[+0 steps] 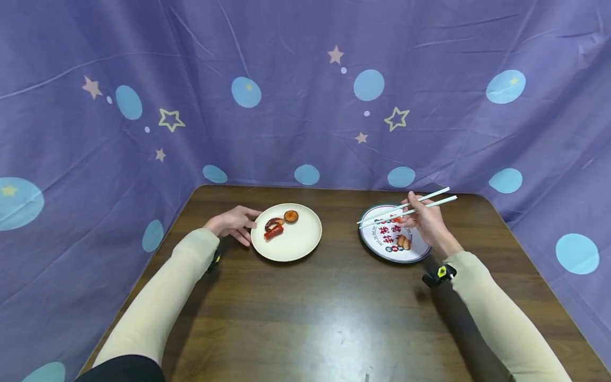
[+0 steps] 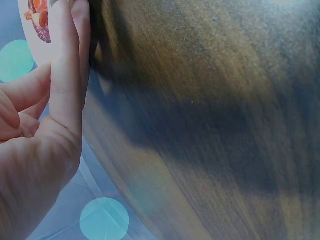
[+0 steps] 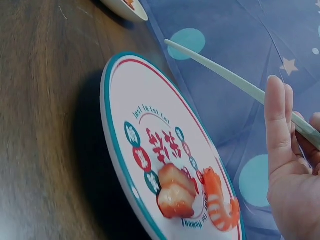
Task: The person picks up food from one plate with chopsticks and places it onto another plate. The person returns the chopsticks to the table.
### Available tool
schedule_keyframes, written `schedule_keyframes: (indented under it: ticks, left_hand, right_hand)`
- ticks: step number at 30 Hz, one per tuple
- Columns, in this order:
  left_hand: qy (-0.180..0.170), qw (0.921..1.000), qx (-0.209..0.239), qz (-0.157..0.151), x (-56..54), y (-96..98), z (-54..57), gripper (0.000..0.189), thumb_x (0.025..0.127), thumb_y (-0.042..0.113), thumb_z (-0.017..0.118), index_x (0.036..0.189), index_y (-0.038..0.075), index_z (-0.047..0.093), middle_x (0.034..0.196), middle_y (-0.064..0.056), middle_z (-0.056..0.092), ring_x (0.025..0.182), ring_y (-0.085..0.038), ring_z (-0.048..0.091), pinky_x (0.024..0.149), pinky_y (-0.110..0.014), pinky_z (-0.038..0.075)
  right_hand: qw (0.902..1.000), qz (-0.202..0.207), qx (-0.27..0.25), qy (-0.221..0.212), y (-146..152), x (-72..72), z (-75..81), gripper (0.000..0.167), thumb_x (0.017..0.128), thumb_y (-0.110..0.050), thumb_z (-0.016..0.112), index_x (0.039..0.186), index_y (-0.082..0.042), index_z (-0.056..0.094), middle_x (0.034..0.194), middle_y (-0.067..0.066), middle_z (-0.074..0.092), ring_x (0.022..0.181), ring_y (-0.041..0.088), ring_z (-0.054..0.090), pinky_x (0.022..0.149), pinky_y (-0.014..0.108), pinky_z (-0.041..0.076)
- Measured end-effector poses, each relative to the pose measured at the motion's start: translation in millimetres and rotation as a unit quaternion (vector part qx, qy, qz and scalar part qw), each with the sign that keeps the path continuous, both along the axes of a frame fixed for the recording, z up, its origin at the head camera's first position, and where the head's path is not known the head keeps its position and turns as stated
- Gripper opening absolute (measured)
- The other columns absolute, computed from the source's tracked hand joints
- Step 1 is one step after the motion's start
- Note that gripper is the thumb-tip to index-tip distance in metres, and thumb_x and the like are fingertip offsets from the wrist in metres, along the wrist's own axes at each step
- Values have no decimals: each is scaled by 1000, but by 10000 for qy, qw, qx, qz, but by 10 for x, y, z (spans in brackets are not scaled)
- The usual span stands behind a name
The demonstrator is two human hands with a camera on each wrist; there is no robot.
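My left hand (image 1: pixel 235 224) touches the left rim of a round cream plate (image 1: pixel 298 241), its fingers fairly straight in the left wrist view. On that plate lie a red sausage-like piece (image 1: pixel 273 232), a curled tentacle-like piece (image 1: pixel 272 223) and a round brown slice (image 1: pixel 290 216). A pair of pale chopsticks (image 1: pixel 436 202) is held in my right hand (image 1: pixel 427 217), above a white plate with printed red characters (image 1: pixel 377 241). This second plate bears a glossy brown food piece (image 3: pixel 176 192) and an orange shrimp (image 3: pixel 216 200). The chopstick tips point left, with nothing between them.
Both plates stand on a dark wooden table (image 1: pixel 286 297), the cream one left and the printed one right. A purple curtain with stars and blue dots (image 1: pixel 305 106) surrounds the table's back and sides. A dark wrist device (image 1: pixel 438 276) sits at my right wrist.
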State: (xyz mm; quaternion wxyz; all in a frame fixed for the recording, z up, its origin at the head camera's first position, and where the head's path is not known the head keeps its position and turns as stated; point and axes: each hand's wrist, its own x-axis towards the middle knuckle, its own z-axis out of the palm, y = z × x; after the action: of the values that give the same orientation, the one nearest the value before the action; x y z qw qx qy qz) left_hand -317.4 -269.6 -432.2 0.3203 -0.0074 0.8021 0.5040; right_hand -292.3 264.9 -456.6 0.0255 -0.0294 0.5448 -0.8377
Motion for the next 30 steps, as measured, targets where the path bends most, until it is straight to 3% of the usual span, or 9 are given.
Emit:
schedule_keyframes:
  ticks: [11,30]
  left_hand:
    - [60,10000,-51,-5,4,8,29,63,108,-3,49,166,2,25,139,-36,54,73,-30,75,71,-46,70]
    - [16,10000,-35,-58,-8,-8,17,63,109,-2,48,167,3,24,139,-38,54,73,-30,75,73,-46,69]
  right_hand:
    - [9995,-8,-276,124,216,115,-10,34,113,-22,53,95,2,69,75,12,73,57,22,72,52,31,66]
    - [9996,-3,-242,142,547,280,1,35,113,-19,51,94,1,71,74,6,67,55,19,69,51,32,66]
